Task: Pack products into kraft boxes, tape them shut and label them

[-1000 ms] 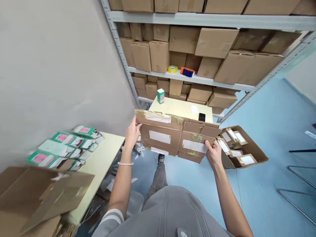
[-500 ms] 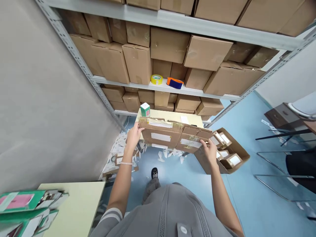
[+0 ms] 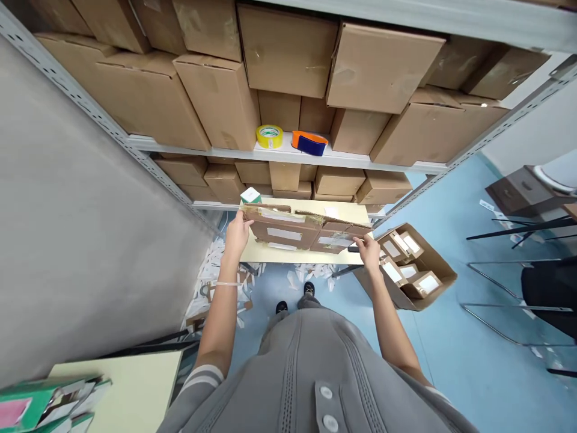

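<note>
flattened cardboard [image 3: 309, 234] moved farther over the tabletop [image 3: 288, 257], bringing work there, my left hand [image 3: 236, 236] and right hand [image 3: 370, 252] pinching its ends.

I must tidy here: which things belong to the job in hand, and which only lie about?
Seemingly in use:
white-labelled brown cardboard piece, held by left hand and right hand
pale yellow rectangular table

Seemingly lying about:
round yellow tape roll
white paper scraps
</note>
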The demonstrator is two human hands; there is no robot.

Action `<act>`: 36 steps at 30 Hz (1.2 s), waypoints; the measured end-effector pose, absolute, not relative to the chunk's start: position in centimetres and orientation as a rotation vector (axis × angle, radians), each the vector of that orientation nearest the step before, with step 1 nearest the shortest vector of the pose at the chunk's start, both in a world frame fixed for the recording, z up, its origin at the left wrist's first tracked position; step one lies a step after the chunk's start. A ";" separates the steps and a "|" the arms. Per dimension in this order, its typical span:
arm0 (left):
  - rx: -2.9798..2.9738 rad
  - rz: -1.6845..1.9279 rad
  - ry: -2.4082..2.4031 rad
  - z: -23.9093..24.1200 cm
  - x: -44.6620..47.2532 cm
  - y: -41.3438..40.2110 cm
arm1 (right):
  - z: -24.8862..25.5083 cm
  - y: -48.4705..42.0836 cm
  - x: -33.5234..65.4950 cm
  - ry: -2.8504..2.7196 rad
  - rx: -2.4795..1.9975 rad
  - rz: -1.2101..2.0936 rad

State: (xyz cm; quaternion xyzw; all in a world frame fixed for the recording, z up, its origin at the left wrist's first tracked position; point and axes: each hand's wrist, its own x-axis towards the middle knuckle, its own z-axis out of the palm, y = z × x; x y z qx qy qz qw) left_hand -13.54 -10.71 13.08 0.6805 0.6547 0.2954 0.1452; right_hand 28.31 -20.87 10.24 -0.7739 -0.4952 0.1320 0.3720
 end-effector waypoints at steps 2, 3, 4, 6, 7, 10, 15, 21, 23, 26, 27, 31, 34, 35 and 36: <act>1.954 0.900 1.889 13.2 -13.0 -9.8 | 9.4 -19.1 29.1 -1.283 -1.936 0.406; 1.950 0.921 1.885 13.3 -12.7 -9.3 | 9.0 -18.3 29.5 -1.289 -1.911 0.427; 1.946 0.941 1.874 13.4 -12.4 -8.8 | 8.6 -17.6 29.9 -1.294 -1.887 0.437; 1.942 0.987 1.833 13.5 -11.7 -7.7 | 7.9 -16.5 30.7 -1.301 -1.864 0.442; 1.940 1.008 1.807 13.5 -11.4 -7.1 | 7.5 -16.0 31.2 -1.305 -1.863 0.450; 1.943 1.040 1.747 13.0 -10.7 -5.5 | 6.4 -15.1 32.4 -1.333 -1.873 0.503; 1.954 0.930 1.643 11.4 -9.9 -3.3 | 5.4 -14.1 32.8 -1.416 -1.817 0.571; 1.928 0.845 1.361 9.0 -8.7 -2.4 | 6.2 -11.0 29.1 -1.448 -1.669 0.710; 1.908 0.879 1.311 8.4 -8.5 -2.3 | 6.6 -9.9 28.1 -1.428 -1.682 0.712; 1.949 0.877 1.289 8.0 -8.8 -2.1 | 7.1 -10.2 27.2 -1.360 -1.780 0.646; 1.972 0.859 1.298 8.0 -8.9 -2.1 | 7.2 -10.9 27.0 -1.336 -1.828 0.617; 2.020 0.818 1.328 7.9 -9.3 -2.1 | 7.1 -16.0 26.0 -1.340 -1.822 0.740; 2.015 0.827 1.295 7.7 -9.4 -2.3 | 7.2 -19.8 24.6 -1.405 -1.684 0.894; 2.004 0.828 1.291 7.7 -9.4 -2.3 | 7.3 -20.6 24.0 -1.418 -1.659 0.918; 1.988 0.831 1.294 7.6 -9.5 -2.4 | 7.4 -21.1 23.4 -1.415 -1.643 0.926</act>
